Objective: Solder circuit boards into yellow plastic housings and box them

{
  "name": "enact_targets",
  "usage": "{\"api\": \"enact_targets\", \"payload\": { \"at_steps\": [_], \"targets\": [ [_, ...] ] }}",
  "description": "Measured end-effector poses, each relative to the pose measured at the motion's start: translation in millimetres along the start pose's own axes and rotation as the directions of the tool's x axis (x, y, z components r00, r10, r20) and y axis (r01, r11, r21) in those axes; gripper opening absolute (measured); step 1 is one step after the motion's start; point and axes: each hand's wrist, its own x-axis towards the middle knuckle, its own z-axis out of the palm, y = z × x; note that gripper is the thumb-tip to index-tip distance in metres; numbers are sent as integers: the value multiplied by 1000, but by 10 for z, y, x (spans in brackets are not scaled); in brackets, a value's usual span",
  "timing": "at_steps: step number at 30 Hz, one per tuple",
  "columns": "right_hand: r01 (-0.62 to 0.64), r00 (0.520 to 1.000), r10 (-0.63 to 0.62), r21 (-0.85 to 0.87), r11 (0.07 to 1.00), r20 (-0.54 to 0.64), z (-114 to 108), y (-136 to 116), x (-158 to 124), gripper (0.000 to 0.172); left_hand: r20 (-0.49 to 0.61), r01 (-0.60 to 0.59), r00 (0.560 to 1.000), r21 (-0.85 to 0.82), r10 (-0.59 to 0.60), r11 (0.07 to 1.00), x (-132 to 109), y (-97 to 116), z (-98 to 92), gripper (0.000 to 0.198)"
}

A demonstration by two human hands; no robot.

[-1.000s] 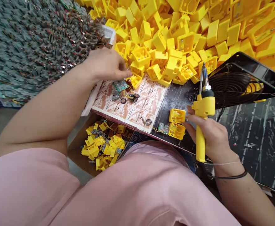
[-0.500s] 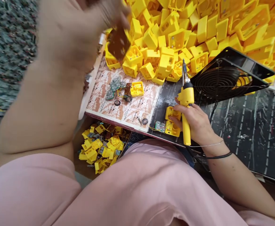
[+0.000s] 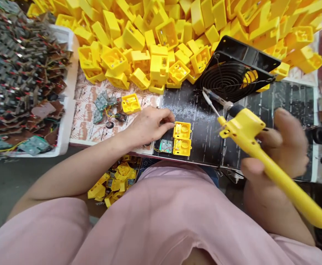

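My left hand [image 3: 150,125] rests on the work board with its fingers bent, fingertips touching the left side of a small yellow housing [image 3: 182,130]. A second yellow housing [image 3: 182,147] with a small green circuit board [image 3: 166,145] lies just below it. Raised close to the camera, my right hand [image 3: 281,147] is closed round the yellow soldering iron [image 3: 249,129]. Its metal tip [image 3: 209,100] points left toward the black fan. One more yellow housing [image 3: 131,103] and loose green boards [image 3: 102,105] lie on the patterned sheet.
A big heap of yellow housings [image 3: 161,33] fills the back. A black fan [image 3: 229,79] leans against it. White trays of circuit boards [image 3: 20,81] stand at the left. A box of yellow parts [image 3: 114,180] sits below the board's edge.
My left hand came down from near the camera to the yellow housings on the black board. My right hand lifted the soldering iron up and away to the right.
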Motion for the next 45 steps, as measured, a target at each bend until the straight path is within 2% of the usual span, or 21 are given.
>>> {"api": "enact_targets", "payload": {
  "at_steps": [1,3,6,7,9,11,12,15,17,19,24,27,31,36,41,45],
  "targets": [
    [-49,991,50,14,999,-121,-20,22,-27,62,3,13,1000,3,-13,1000,-2,12,11,13],
    [-88,934,108,73,993,-341,-17,108,-63,52,14,38,999,4,-38,999,-4,33,35,14],
    [-116,869,214,237,964,-445,16,266,-100,55,16,50,999,-30,-50,998,-10,49,69,19],
    [-137,864,251,275,952,-437,20,300,-117,53,11,51,999,-48,-50,998,-15,51,77,21],
    [-222,876,327,305,926,-354,8,317,-160,38,-3,51,999,-75,-51,996,-27,54,91,24],
    [-261,903,336,280,924,-267,-15,276,-212,23,-23,45,999,-66,-47,997,-39,60,103,26],
    [-256,923,316,261,931,-218,-26,243,-237,24,-31,37,999,-48,-38,998,-44,64,109,27],
    [-172,976,194,205,964,-96,-39,133,-283,43,-46,16,999,24,-15,1000,-49,82,127,26],
    [-130,991,133,174,976,-6,-31,69,-282,50,-51,27,998,51,-25,998,-49,93,136,23],
    [-78,996,70,161,984,54,-10,24,-264,47,-53,42,998,62,-39,997,-48,101,141,22],
    [94,992,-105,147,985,66,78,11,-202,31,-40,42,999,133,-37,990,-49,110,145,22],
    [155,984,-164,123,980,66,111,11,-162,26,-16,34,999,196,-32,980,-36,129,133,24],
    [171,982,-176,76,982,71,100,-22,-133,22,73,29,996,302,-53,953,18,175,86,26],
    [182,976,-187,53,982,112,96,-32,-121,24,174,-2,982,397,-73,918,98,247,9,27],
    [242,951,-250,64,968,183,60,-12,-30,21,257,39,950,465,-177,884,181,353,-54,28],
    [183,950,-196,75,980,242,-59,-14,36,15,294,36,931,511,-214,859,232,392,-77,29]
  ]
}}
